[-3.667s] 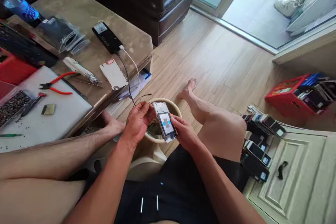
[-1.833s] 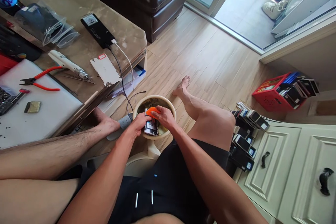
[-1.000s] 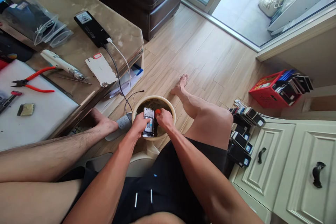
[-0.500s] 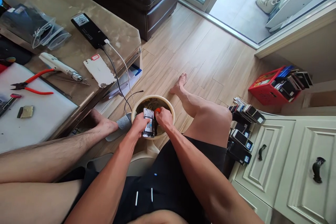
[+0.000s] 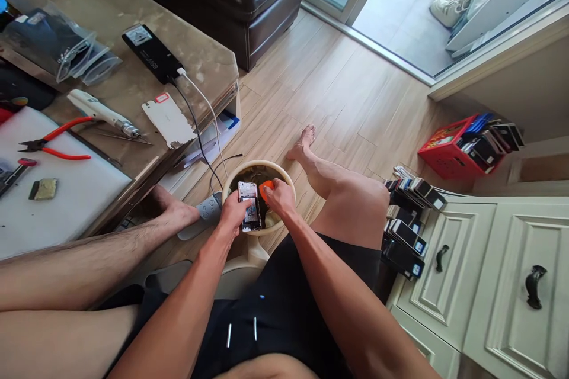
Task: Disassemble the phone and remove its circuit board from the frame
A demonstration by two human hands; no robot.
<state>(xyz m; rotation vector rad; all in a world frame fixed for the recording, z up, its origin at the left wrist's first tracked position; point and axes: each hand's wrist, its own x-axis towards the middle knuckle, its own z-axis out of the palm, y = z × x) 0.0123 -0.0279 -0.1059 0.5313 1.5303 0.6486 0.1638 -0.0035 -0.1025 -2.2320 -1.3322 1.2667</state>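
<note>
Opened phone (image 5: 248,191) is pinched over bin (image 5: 260,164) by left hand (image 5: 232,211); orange pick (image 5: 265,189) is pinched beside it by right hand (image 5: 281,196). Internals are exposed; the battery (image 5: 252,213) appears seated, its removal not yet shown

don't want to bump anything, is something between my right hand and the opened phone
Nothing visible stands between your right hand and the opened phone. The orange pick in that hand faces the phone's near edge, over the bin. Your left hand grips the opposite side, its thumb over the phone's front.
</note>
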